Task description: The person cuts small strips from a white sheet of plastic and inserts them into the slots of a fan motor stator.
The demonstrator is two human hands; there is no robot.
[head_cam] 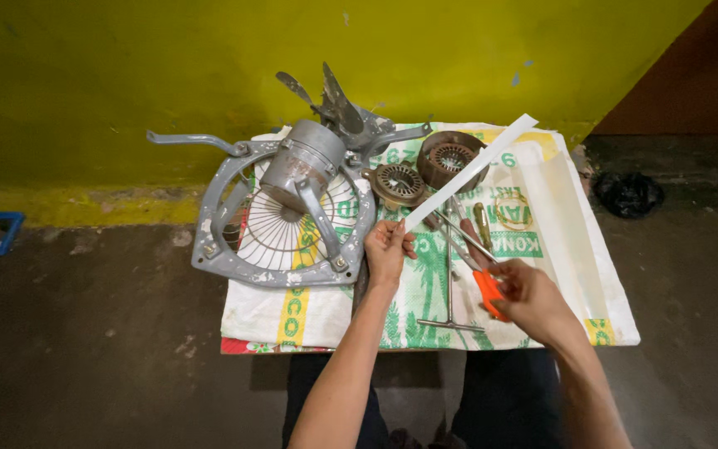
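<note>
The left hand (386, 249) has its grip closed on the lower end of a long white paper strip (471, 170), which rises up and to the right of that grip above the tabletop (326, 320); the strip looks light, thin and easy to bend or tear, so it is best held near an end. To the right, the right hand (533, 301) is closed on the orange handles of the scissors (477, 264). Left of the grips lies a heavy grey fan frame with its motor (288, 212), behind them two round metal parts (425, 170), so they crowd the space.
</note>
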